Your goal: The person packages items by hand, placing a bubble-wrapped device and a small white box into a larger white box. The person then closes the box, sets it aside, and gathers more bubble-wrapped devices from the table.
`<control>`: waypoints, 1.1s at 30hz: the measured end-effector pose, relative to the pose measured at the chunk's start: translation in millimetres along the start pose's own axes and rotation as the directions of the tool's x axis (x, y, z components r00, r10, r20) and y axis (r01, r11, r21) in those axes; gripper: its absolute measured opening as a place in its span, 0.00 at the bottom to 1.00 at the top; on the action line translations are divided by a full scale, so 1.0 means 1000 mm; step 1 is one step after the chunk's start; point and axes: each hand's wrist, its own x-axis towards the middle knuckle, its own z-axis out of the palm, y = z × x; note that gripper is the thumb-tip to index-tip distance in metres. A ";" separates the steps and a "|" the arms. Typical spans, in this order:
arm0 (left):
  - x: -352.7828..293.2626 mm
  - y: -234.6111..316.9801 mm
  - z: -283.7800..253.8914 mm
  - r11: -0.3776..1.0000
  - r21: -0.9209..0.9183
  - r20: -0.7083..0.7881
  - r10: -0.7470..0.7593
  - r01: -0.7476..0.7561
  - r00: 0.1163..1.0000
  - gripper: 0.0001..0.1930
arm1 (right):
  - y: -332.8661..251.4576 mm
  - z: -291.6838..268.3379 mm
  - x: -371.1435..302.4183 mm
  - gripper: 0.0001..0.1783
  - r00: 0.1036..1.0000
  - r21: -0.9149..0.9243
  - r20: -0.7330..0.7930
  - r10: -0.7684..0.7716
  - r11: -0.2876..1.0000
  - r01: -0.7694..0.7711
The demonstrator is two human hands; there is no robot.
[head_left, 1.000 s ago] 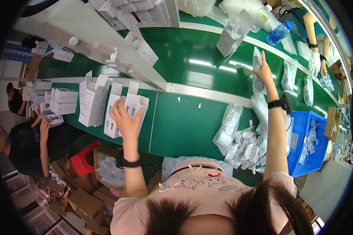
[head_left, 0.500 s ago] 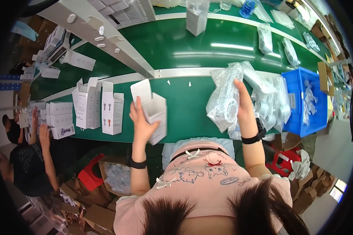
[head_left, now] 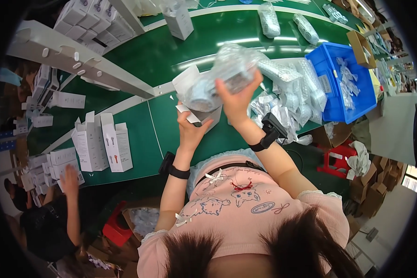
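Observation:
My left hand (head_left: 192, 132) is closed round a white carton (head_left: 213, 121) whose top flaps stand up. My right hand (head_left: 238, 99) grips a bubble-wrapped package (head_left: 231, 65), tilted, with its lower end at the carton's open mouth. What lies inside the wrap is blurred, though a pale round end shows. How far the package reaches into the carton cannot be told. Right of my hands lies a pile of bubble-wrapped packages (head_left: 306, 85) on the green table. Open white cartons (head_left: 117, 146) stand upright to the left.
A blue bin (head_left: 340, 53) holding clear plastic pieces stands at the right. A metal post (head_left: 83, 62) slants across the upper left. A co-worker's hand (head_left: 69, 180) is beside stacked white boxes (head_left: 60, 160) at far left. Another white box (head_left: 178, 25) stands at the back.
My right hand has carried the bubble-wrapped package left to the carton's opening. My left hand has shifted the carton rightward. The view has turned, and the co-worker's hand has moved.

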 end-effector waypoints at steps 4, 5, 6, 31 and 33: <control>0.007 -0.008 0.010 0.992 -0.127 -0.115 -0.034 0.019 0.993 0.38 | 0.000 -0.014 0.011 0.33 0.695 -0.087 0.595 -0.403 0.828 0.554; 0.009 -0.011 0.009 0.991 -0.133 -0.106 -0.033 0.018 0.994 0.38 | -0.001 -0.018 0.020 0.33 0.662 -0.129 0.669 -0.338 0.824 0.551; 0.013 -0.014 0.004 0.990 -0.141 -0.070 0.012 -0.022 0.997 0.38 | -0.010 -0.019 0.029 0.33 0.630 -0.177 0.731 -0.262 0.818 0.547; -0.011 -0.028 0.000 0.996 -0.004 0.074 0.084 -0.084 0.994 0.44 | 0.037 -0.321 -0.013 0.14 0.946 -0.996 0.071 0.316 0.066 0.053; -0.009 -0.027 0.000 0.998 -0.036 0.057 0.061 -0.059 0.997 0.44 | 0.041 -0.308 -0.007 0.13 0.941 -0.990 0.049 0.336 0.139 0.002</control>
